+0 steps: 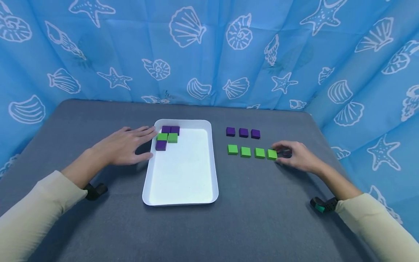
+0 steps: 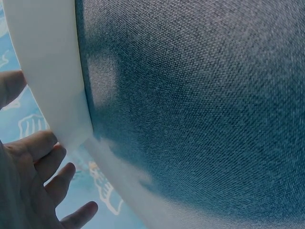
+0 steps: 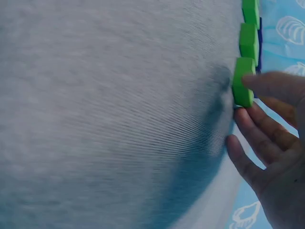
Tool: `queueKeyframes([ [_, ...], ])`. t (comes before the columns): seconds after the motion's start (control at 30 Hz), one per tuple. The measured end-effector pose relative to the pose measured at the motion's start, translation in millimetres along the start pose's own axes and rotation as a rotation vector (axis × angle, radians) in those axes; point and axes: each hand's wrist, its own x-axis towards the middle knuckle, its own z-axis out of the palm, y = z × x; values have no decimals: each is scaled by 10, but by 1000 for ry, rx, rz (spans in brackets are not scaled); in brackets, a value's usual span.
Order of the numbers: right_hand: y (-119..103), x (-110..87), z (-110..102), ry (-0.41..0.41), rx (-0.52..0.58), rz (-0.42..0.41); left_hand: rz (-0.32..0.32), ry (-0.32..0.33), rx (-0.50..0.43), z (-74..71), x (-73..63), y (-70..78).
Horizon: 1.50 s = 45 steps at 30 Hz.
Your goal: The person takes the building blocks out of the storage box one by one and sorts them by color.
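Note:
My left hand lies at the left rim of the white tray, fingers extended. In the left wrist view its fingertips touch the tray wall. Inside the tray's far left corner sit two purple blocks, two green blocks below them, and another purple block. On the right, my right hand pinches the rightmost green block of a row between thumb and fingers. That block appears still on the table, thumb against its near face.
Several green blocks stand in a row right of the tray, with three purple blocks in a row behind them. The grey table is bounded at the back and right by a blue shell-patterned curtain.

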Motion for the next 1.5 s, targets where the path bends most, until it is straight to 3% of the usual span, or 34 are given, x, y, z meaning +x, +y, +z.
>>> queueKeyframes([
  [0.27,-100,208,-84,-47,-7,-31,2,-3,6,5,-8,-25],
  [0.63,-621,770,-176,-26,-33,-75,0,25,-2,21,-30,-6],
  [0.77,-858,990,-109,-32,-6,-115,1,24,4,9,-27,-1],
  [1.0,-1291,1320,40,-45,140,-164,7,24,9,7,-18,10],
  [1.5,-1896,1772,663,-160,157,-203,-10,15,11,5,-19,17],
])
